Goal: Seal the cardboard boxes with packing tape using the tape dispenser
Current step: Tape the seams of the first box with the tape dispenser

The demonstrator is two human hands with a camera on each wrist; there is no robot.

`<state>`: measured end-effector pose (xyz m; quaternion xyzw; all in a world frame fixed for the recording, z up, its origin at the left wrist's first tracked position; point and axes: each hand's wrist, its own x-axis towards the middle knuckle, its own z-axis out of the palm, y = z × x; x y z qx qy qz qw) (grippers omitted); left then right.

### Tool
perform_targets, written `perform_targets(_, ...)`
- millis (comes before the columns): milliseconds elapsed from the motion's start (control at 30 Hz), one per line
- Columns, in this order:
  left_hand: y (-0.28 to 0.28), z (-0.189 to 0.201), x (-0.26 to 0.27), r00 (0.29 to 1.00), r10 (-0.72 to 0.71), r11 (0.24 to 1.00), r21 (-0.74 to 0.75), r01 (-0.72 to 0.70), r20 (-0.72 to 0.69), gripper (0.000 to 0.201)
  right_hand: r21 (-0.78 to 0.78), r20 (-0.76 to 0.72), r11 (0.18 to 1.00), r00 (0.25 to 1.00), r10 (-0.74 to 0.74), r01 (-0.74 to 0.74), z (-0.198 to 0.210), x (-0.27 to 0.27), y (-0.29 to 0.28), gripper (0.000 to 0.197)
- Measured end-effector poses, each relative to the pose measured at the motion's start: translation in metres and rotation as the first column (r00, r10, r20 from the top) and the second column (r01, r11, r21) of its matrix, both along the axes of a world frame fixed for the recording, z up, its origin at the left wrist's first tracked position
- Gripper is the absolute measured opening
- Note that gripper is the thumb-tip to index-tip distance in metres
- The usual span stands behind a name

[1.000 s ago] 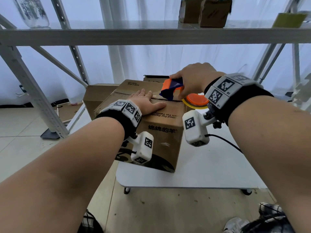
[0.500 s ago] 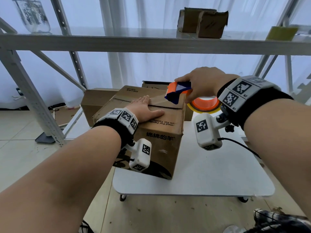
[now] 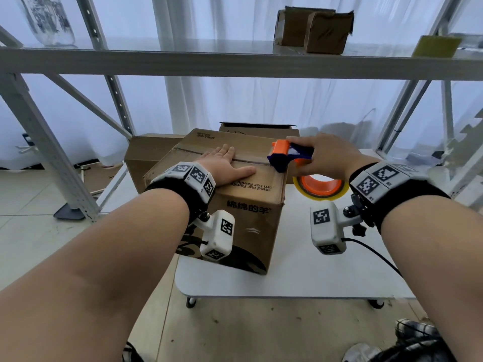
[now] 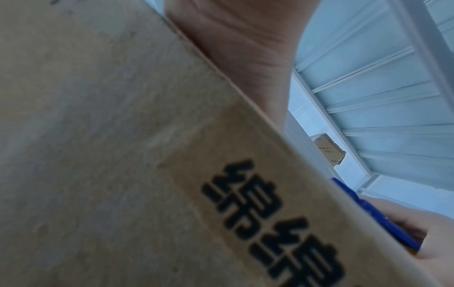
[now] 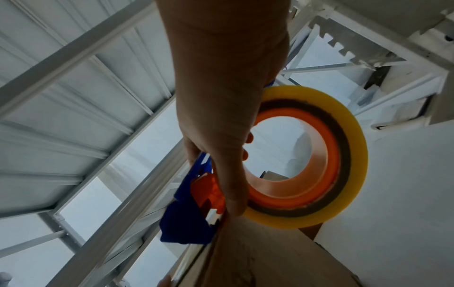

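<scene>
A brown cardboard box (image 3: 245, 210) with black printed characters stands on the left part of a white table (image 3: 313, 278). My left hand (image 3: 224, 165) lies flat with straight fingers on the box top, across the centre seam. My right hand (image 3: 324, 155) grips a blue and orange tape dispenser (image 3: 283, 155) with a yellowish tape roll (image 3: 320, 188) at the box's right top edge. In the right wrist view the dispenser (image 5: 191, 211) meets the box edge (image 5: 245, 252), with the roll (image 5: 319, 155) beside it. The left wrist view is filled by the box side (image 4: 123, 155).
Two more cardboard boxes (image 3: 149, 155) (image 3: 258, 128) stand behind the first. A metal shelf (image 3: 235, 64) spans overhead and carries small boxes (image 3: 313, 30). Its slanted upright (image 3: 47, 158) stands at the left. White curtains hang behind. The table's right half is bare.
My right hand with the dispenser has moved right along the box top to its right edge. The left hand stays flat on the box.
</scene>
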<state>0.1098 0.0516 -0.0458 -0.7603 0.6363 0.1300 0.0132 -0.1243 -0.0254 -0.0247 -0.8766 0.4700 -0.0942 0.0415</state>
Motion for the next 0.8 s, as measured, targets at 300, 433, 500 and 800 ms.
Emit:
perform_targets(300,0.000,0.002,-0.008,0.996,-0.042,0.998,0.044,0.039,0.074,0.088,0.000,0.132,0.999,0.990,-0.045,0.046,-0.022,0.000,-0.003,0.081)
perform_targets(433,-0.002,0.003,-0.022,0.992,-0.107,0.992,0.070,0.103,0.066,0.089,-0.001,0.146,0.999,0.988,-0.054,0.054,-0.026,0.000,-0.005,0.081)
perform_targets(500,-0.003,0.005,-0.024,0.992,-0.108,0.992,0.074,0.103,0.066,0.090,-0.004,0.146,0.998,0.987,-0.059,0.060,-0.027,0.001,-0.006,0.081)
perform_targets(800,0.002,0.006,-0.026,0.979,-0.203,0.979,0.016,0.203,0.008,0.073,-0.011,0.130,0.997,0.989,-0.073,0.075,-0.026,0.003,-0.005,0.081)
